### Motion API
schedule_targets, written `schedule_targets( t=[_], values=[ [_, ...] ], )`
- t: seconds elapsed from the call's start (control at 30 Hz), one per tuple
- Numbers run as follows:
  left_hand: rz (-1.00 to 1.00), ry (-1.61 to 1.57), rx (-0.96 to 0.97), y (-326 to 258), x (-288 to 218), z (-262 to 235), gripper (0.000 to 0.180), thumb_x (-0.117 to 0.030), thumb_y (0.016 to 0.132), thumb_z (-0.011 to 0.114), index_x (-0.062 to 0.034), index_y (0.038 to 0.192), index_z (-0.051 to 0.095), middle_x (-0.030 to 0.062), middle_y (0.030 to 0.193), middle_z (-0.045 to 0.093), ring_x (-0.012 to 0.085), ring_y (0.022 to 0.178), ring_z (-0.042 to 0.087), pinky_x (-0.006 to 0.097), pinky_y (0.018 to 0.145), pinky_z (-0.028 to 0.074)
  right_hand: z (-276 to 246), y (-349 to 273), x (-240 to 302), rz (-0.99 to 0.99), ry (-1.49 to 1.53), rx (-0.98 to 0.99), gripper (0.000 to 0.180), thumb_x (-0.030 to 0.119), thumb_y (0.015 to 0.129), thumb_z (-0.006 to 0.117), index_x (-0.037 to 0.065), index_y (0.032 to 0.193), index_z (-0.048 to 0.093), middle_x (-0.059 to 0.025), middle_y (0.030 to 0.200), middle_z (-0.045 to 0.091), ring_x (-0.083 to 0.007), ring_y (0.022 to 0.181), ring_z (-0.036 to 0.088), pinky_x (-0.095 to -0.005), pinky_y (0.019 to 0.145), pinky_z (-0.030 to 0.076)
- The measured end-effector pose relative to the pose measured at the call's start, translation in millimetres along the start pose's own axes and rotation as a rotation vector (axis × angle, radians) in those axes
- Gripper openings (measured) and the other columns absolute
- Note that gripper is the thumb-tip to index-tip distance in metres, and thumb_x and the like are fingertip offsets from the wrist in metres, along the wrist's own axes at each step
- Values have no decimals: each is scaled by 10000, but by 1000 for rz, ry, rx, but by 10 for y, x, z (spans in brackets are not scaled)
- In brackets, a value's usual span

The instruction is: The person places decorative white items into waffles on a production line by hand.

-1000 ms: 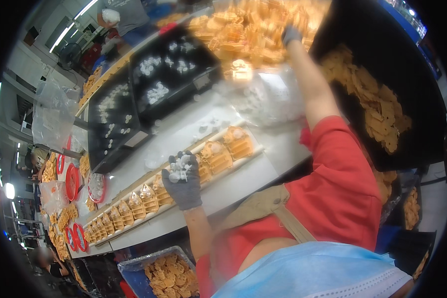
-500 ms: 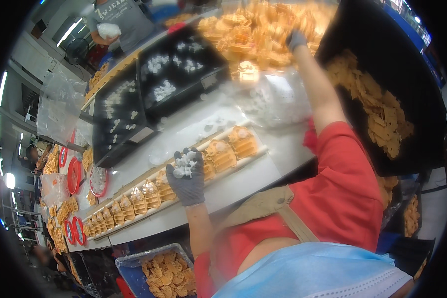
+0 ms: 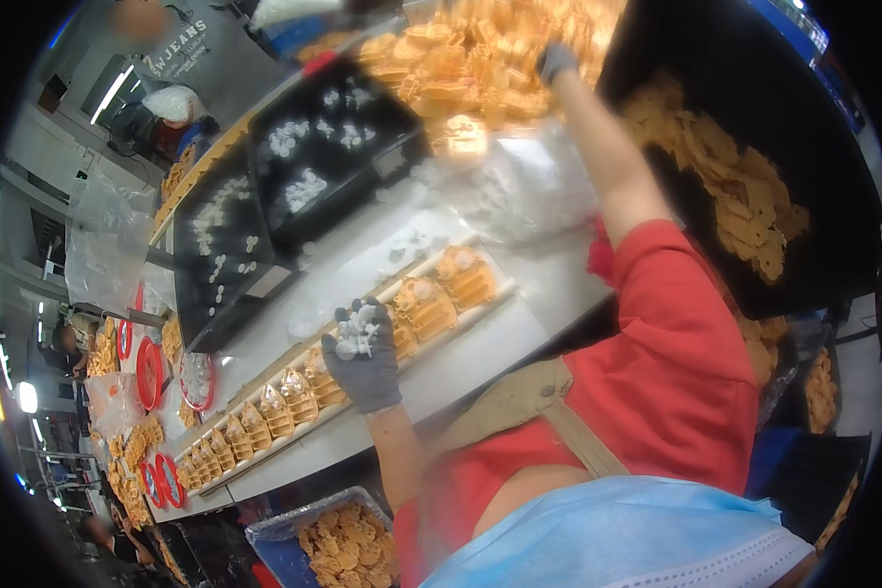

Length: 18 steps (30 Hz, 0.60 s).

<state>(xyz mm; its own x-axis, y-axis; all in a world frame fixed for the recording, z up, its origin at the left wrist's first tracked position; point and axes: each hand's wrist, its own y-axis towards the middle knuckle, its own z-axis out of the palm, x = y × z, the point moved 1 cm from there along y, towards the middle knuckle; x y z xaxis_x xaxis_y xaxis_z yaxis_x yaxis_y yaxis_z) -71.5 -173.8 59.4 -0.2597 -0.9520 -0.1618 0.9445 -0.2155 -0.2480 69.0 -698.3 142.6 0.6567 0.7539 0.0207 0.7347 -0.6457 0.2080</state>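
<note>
My left hand (image 3: 363, 358), in a grey glove, is cupped around a cluster of small white plastic parts (image 3: 359, 329). It hovers over a row of tan moulded plastic pieces (image 3: 296, 392) standing on edge between two pale rails. At the row's right end, larger-looking tan pieces (image 3: 426, 309) carry round white parts on top. Stretched far out, my gloved right hand (image 3: 559, 63) is at a big heap of tan plastic pieces (image 3: 461, 59). Blur there hides its fingers and whatever they may hold.
Two black trays (image 3: 335, 137) with scattered white parts lie beyond the row. A clear plastic bag (image 3: 510, 186) sits below the heap. A black bin (image 3: 804, 147) of tan pieces stands at right, a blue crate (image 3: 274, 539) below the table. Red-rimmed bowls (image 3: 150, 372) are at left.
The whole view has shifted a little. My right hand has moved slightly farther into the heap; my left keeps the white parts above the row. The person across the table has shifted.
</note>
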Motion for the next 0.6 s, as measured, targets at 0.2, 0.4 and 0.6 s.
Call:
schedule_targets(
  t=[0.2, 0.4, 0.6],
  values=[
    [-23, 13, -7, 13, 20, -8, 361, -232, 784, 617, 18, 1025, 516, 209, 1050, 523, 363, 1037, 490, 494, 890, 471, 155, 64, -15, 41, 40, -250, 291, 222, 861, 562, 96, 1119, 606, -102, 997, 671, -226, 954, 637, -326, 684, 511],
    [-35, 51, 4, 100, 144, -51, 370, -245, 797, 610, 18, 1036, 509, 211, 1061, 517, 362, 1041, 487, 500, 899, 468, -19, -113, 368, 80, 1447, -467, 214, 249, 895, 571, 63, 996, 602, -70, 856, 649, -138, 771, 615, -236, 617, 486],
    [-96, -19, 31, 265, 130, -150, 367, -258, 831, 583, 14, 1062, 497, 214, 1095, 501, 365, 1071, 473, 504, 911, 464, -5, -516, 475, -443, 2356, 177, 537, 543, 917, 442, 43, 1102, 510, -80, 904, 566, -215, 835, 542, -371, 770, 450]
  ],
)
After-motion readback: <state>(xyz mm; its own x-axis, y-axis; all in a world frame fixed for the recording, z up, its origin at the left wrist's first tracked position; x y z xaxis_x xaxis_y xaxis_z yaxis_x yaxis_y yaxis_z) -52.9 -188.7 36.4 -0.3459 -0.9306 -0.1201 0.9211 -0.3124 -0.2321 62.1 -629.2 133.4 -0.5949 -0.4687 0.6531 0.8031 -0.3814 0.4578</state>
